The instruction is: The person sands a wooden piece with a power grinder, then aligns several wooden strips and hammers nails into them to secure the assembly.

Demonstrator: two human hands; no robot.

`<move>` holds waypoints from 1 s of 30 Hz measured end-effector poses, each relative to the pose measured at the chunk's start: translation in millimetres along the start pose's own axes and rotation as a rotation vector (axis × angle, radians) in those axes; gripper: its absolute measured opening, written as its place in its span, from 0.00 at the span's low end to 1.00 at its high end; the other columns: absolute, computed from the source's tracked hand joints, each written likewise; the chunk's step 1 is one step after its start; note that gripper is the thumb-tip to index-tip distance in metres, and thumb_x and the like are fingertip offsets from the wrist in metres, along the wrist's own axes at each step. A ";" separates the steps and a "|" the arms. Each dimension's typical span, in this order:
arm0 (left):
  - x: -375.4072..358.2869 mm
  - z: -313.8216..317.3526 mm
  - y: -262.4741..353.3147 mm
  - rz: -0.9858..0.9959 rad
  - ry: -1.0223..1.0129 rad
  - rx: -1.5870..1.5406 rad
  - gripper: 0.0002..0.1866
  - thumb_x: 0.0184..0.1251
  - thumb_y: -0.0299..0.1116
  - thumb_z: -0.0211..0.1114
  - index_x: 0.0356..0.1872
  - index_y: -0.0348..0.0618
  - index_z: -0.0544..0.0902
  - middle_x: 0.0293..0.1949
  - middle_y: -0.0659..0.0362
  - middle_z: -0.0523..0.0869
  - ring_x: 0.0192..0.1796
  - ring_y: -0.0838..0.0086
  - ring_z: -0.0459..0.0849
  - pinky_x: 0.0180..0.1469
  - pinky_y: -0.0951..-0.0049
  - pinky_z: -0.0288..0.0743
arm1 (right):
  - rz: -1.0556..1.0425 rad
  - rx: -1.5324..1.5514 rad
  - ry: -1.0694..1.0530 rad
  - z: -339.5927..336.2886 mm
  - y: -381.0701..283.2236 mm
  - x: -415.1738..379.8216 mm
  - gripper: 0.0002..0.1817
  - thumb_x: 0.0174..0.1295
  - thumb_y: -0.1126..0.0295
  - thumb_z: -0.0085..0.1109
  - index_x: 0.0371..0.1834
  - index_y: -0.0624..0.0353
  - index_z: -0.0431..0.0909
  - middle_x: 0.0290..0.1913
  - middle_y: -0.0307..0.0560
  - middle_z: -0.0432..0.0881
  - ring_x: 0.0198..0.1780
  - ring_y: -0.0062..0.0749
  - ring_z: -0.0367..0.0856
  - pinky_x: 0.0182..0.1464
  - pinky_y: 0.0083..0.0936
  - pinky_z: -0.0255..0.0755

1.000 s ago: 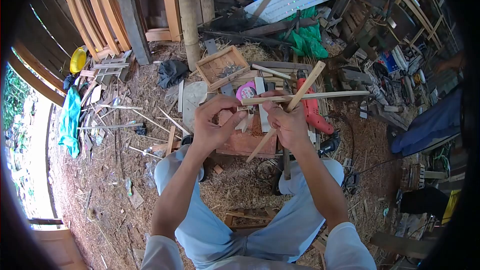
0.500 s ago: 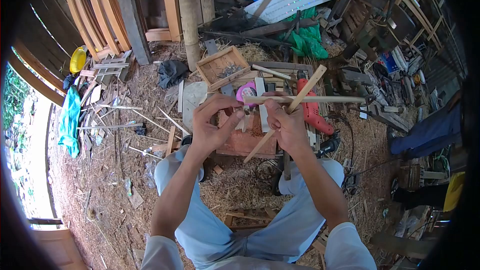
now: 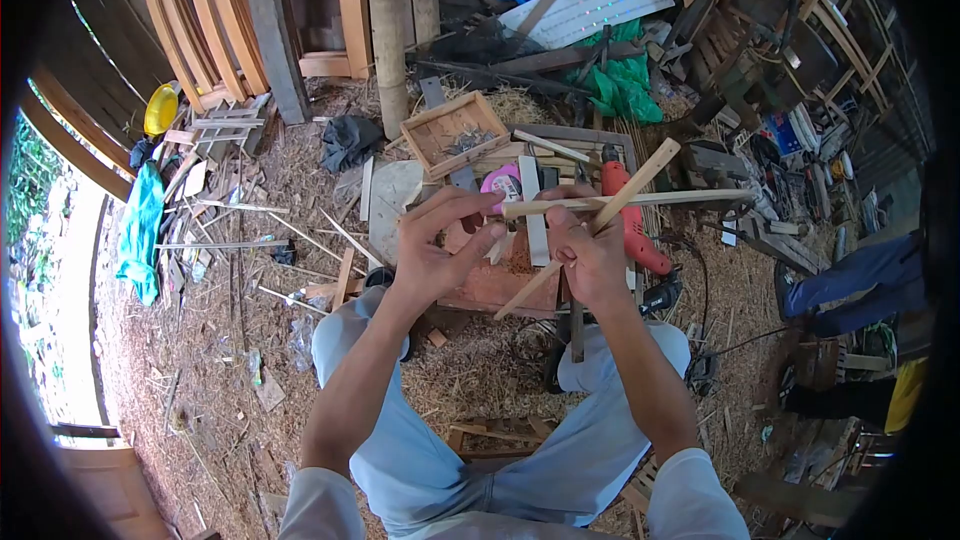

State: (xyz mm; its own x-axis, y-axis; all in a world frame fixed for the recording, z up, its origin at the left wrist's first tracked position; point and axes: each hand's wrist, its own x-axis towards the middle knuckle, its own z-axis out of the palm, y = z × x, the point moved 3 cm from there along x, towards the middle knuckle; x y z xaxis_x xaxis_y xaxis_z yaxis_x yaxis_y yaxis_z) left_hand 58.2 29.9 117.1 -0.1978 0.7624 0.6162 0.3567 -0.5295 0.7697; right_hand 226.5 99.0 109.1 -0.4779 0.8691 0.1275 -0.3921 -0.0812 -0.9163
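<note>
Two thin wooden strips cross in my right hand, whose fingers and thumb are closed round them near the crossing. One wooden strip lies nearly level; the other, a slanting wooden strip, runs from upper right to lower left. At the level strip's left end, my left hand has its fingers curled and thumb bent in a pinch. Whatever it pinches is too small to make out. Beneath the hands are a pink tape measure, a pale flat strip and a reddish board.
A red power drill lies right of the strips on the low bench. Behind is a wooden tray holding small metal pieces, perhaps nails. Wood scraps and shavings cover the ground. A person's blue-trousered leg is at right.
The view has shifted slightly, so most things sit a little further right. Both hands keep nearly the same pose, and the two strips stay crossed in my right hand.
</note>
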 end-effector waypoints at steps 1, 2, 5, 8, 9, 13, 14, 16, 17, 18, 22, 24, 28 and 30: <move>0.0 0.2 0.8 -0.023 -0.006 0.012 0.15 0.51 0.22 0.71 0.43 0.37 0.84 0.36 0.56 0.84 0.34 0.74 0.81 0.38 0.76 0.74 | 0.000 0.000 0.000 0.7 0.0 -0.6 0.11 0.60 0.71 0.62 0.43 0.64 0.76 0.30 0.39 0.78 0.17 0.10 0.59 0.18 0.12 0.51; -0.1 0.3 1.0 -0.046 -0.013 0.023 0.16 0.51 0.22 0.71 0.44 0.37 0.84 0.36 0.56 0.84 0.34 0.74 0.81 0.38 0.76 0.74 | 0.008 -0.032 -0.012 2.2 -0.1 -1.3 0.11 0.60 0.71 0.63 0.43 0.64 0.76 0.30 0.40 0.78 0.17 0.10 0.60 0.18 0.13 0.51; -0.3 -2.0 0.2 -0.073 -0.065 0.035 0.13 0.53 0.22 0.70 0.42 0.34 0.83 0.38 0.53 0.84 0.39 0.72 0.82 0.42 0.75 0.74 | 0.025 -0.055 -0.014 3.2 0.6 -1.3 0.11 0.59 0.71 0.63 0.42 0.65 0.76 0.29 0.39 0.78 0.17 0.10 0.59 0.18 0.13 0.50; -1.8 -1.0 -2.2 -0.028 -0.036 0.025 0.12 0.53 0.23 0.70 0.40 0.35 0.83 0.39 0.53 0.84 0.39 0.72 0.82 0.41 0.75 0.75 | 0.017 -0.089 0.031 2.5 0.5 0.8 0.12 0.59 0.70 0.64 0.42 0.64 0.78 0.24 0.34 0.76 0.17 0.09 0.59 0.18 0.13 0.50; -1.6 -1.1 -3.3 -0.028 -0.036 0.026 0.12 0.53 0.23 0.70 0.40 0.35 0.83 0.39 0.53 0.84 0.39 0.72 0.82 0.41 0.75 0.75 | -0.001 -0.130 0.069 1.7 0.0 1.5 0.12 0.59 0.68 0.65 0.42 0.64 0.80 0.22 0.32 0.75 0.17 0.09 0.59 0.18 0.13 0.50; -0.9 -0.3 -2.7 -0.024 -0.029 0.037 0.11 0.52 0.23 0.71 0.38 0.35 0.84 0.38 0.53 0.84 0.39 0.70 0.83 0.41 0.73 0.75 | 0.009 -0.088 0.145 -0.6 -2.8 1.5 0.12 0.59 0.69 0.65 0.42 0.64 0.79 0.22 0.32 0.75 0.16 0.09 0.59 0.18 0.13 0.49; -0.9 -0.2 -2.8 -0.054 -0.023 0.025 0.11 0.51 0.23 0.71 0.38 0.35 0.84 0.38 0.53 0.85 0.39 0.69 0.84 0.41 0.73 0.76 | 0.006 -0.051 0.134 -0.5 -3.2 1.9 0.12 0.59 0.69 0.65 0.42 0.64 0.79 0.22 0.32 0.75 0.16 0.09 0.59 0.18 0.13 0.49; -1.0 -0.8 -2.2 -0.034 -0.012 0.031 0.11 0.51 0.23 0.71 0.37 0.35 0.84 0.38 0.53 0.85 0.39 0.69 0.84 0.42 0.72 0.76 | 0.003 -0.015 0.123 -0.2 -3.5 2.0 0.12 0.59 0.69 0.65 0.42 0.64 0.79 0.22 0.32 0.75 0.16 0.09 0.59 0.18 0.13 0.50; -1.1 -1.3 -1.7 -0.016 -0.003 0.038 0.11 0.50 0.23 0.71 0.37 0.35 0.84 0.37 0.53 0.85 0.39 0.69 0.84 0.42 0.72 0.76 | 0.010 -0.011 0.106 0.7 -3.0 1.2 0.12 0.59 0.69 0.65 0.42 0.64 0.80 0.22 0.32 0.75 0.17 0.09 0.59 0.18 0.13 0.50; -1.0 -1.4 -1.9 -0.016 -0.004 0.038 0.11 0.50 0.23 0.71 0.37 0.35 0.84 0.37 0.53 0.85 0.39 0.69 0.84 0.42 0.72 0.76 | 0.018 -0.006 0.091 1.5 -2.3 0.6 0.12 0.59 0.69 0.66 0.42 0.64 0.80 0.22 0.32 0.75 0.17 0.09 0.59 0.18 0.14 0.50; -0.8 -0.8 -4.0 0.020 -0.007 0.043 0.11 0.50 0.22 0.71 0.36 0.35 0.83 0.37 0.53 0.85 0.39 0.69 0.84 0.41 0.72 0.76 | 0.019 -0.038 0.064 1.5 1.4 0.6 0.12 0.58 0.69 0.66 0.42 0.63 0.80 0.22 0.32 0.75 0.17 0.09 0.59 0.18 0.14 0.50; -1.1 -0.9 -4.1 0.028 -0.003 0.039 0.11 0.50 0.22 0.71 0.36 0.35 0.83 0.37 0.53 0.84 0.38 0.70 0.84 0.40 0.73 0.76 | 0.056 -0.018 0.035 1.7 3.1 2.0 0.13 0.58 0.69 0.67 0.42 0.63 0.80 0.22 0.32 0.75 0.17 0.09 0.60 0.18 0.13 0.50; -1.3 0.2 -5.6 -0.017 -0.002 0.002 0.10 0.50 0.22 0.71 0.36 0.35 0.83 0.36 0.53 0.84 0.35 0.72 0.82 0.37 0.74 0.75 | 0.068 -0.037 0.025 3.6 5.0 1.7 0.13 0.58 0.69 0.67 0.43 0.63 0.80 0.22 0.31 0.75 0.18 0.09 0.60 0.18 0.13 0.51; -1.5 0.2 -5.6 -0.007 0.010 0.001 0.10 0.50 0.22 0.71 0.36 0.35 0.83 0.36 0.54 0.84 0.34 0.73 0.82 0.37 0.75 0.75 | 0.072 -0.066 0.033 4.0 5.2 1.3 0.13 0.58 0.69 0.67 0.43 0.63 0.80 0.22 0.31 0.75 0.18 0.08 0.61 0.19 0.13 0.51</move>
State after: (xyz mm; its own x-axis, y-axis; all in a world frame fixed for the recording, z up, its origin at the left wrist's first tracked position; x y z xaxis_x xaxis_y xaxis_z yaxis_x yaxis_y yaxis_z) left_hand 56.7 31.8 111.8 -0.2098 0.7624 0.6121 0.3560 -0.5235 0.7741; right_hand 220.6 97.8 106.1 -0.4768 0.8777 0.0489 -0.3045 -0.1127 -0.9458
